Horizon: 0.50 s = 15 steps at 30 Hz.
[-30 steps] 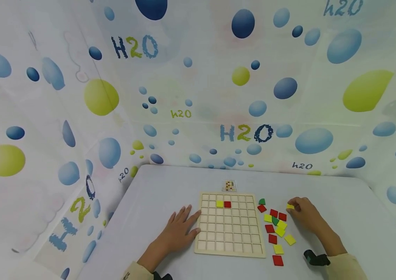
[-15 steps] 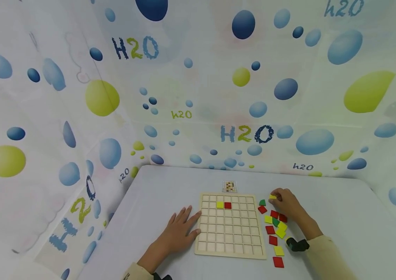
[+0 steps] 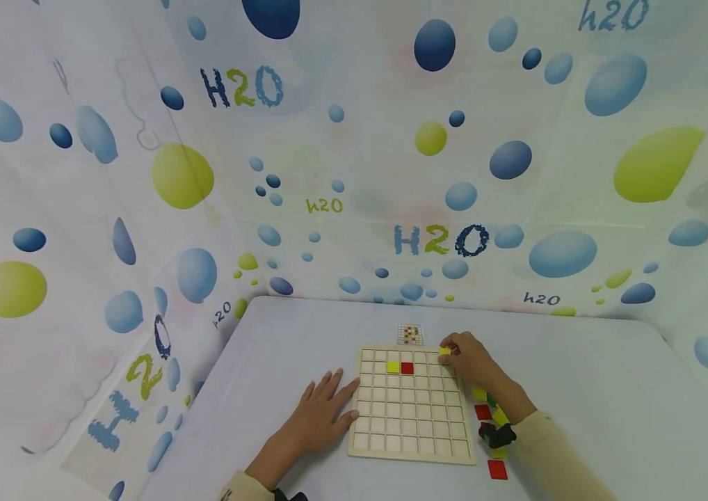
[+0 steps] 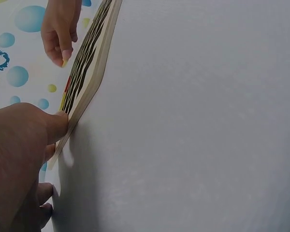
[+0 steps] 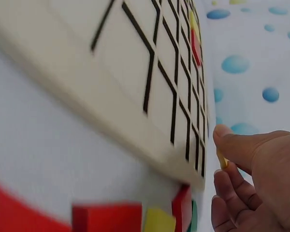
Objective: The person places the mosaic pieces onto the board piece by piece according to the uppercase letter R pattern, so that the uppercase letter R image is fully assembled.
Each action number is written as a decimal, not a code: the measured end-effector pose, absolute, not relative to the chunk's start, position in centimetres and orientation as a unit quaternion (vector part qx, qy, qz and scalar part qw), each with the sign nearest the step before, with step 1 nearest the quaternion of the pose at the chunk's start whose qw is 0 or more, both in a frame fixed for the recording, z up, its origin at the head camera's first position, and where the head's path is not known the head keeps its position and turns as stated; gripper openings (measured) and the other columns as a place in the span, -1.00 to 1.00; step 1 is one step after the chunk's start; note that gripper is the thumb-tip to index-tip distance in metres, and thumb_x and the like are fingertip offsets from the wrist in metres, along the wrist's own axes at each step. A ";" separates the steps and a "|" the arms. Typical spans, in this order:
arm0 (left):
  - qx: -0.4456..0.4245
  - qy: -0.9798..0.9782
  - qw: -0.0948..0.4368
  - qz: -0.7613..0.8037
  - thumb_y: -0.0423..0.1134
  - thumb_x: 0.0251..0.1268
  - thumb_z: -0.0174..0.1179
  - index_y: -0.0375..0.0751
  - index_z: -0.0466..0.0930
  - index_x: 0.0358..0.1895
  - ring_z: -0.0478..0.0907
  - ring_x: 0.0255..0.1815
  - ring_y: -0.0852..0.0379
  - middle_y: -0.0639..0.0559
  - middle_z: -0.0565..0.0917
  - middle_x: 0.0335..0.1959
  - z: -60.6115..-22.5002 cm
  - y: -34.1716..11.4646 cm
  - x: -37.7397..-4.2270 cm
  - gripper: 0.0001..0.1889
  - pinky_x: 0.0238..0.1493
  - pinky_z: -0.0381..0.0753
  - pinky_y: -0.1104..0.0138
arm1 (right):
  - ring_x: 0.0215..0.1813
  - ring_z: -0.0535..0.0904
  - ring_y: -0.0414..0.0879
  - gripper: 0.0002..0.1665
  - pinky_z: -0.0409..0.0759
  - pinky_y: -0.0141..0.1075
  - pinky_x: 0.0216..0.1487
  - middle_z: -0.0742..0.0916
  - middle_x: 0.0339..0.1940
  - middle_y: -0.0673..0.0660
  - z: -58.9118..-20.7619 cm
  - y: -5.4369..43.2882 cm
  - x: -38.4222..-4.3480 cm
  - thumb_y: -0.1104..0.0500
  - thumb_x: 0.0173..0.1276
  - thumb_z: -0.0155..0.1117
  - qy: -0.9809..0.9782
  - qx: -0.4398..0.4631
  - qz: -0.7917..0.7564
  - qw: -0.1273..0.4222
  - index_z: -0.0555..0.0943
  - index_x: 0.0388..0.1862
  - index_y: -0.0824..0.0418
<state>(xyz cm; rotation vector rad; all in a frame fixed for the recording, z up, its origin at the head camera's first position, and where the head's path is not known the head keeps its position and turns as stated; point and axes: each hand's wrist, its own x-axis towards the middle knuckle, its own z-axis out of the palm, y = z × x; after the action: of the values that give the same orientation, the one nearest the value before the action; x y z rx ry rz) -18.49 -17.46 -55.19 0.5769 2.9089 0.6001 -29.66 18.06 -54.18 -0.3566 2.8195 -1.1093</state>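
My right fingers (image 5: pixel 223 183) pinch a yellow tile (image 3: pixel 444 351) at the far right corner of the board (image 3: pixel 409 422); releasing it tilted could land it crooked. My left fingers (image 3: pixel 346 392), spread against its left edge, could push and skew everything.

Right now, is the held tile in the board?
Out: the right wrist view shows the right hand holding the yellow tile clear of the board.

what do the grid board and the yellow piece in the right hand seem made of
Grid board: probably matt, pale wood, by its cream colour and dull edge. Yellow piece: perhaps painted wood or plastic, evenly yellow; too little shows to judge finish.
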 end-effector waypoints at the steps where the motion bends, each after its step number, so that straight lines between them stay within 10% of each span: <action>1: 0.190 0.960 0.057 0.198 0.21 0.65 0.01 0.13 0.24 0.67 0.02 0.73 -0.31 -0.22 0.13 0.72 -55.2 -17.5 -18.5 -0.34 0.59 0.01 -0.36 | 0.00 0.57 0.04 -0.70 0.64 0.02 0.12 0.62 -0.03 0.21 -54.2 17.5 -29.6 0.20 0.49 0.40 0.923 -0.122 -0.362 0.047 0.66 0.11 0.32; 15: 0.193 0.961 0.053 0.193 0.22 0.65 0.00 0.14 0.22 0.68 0.01 0.73 -0.30 -0.21 0.12 0.72 -55.5 -17.6 -18.5 -0.34 0.59 0.01 -0.37 | -0.01 0.62 -0.04 -0.73 0.54 0.08 0.12 0.68 -0.09 0.06 -54.6 13.9 -28.4 0.17 0.38 0.51 0.937 -0.159 -0.307 0.039 0.70 0.02 0.15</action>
<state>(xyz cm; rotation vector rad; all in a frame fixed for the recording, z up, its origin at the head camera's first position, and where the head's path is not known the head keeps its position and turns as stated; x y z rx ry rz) -18.54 -17.62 -55.51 0.5861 2.9209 0.5854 -28.37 13.86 -54.59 -0.4884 2.8730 -0.9418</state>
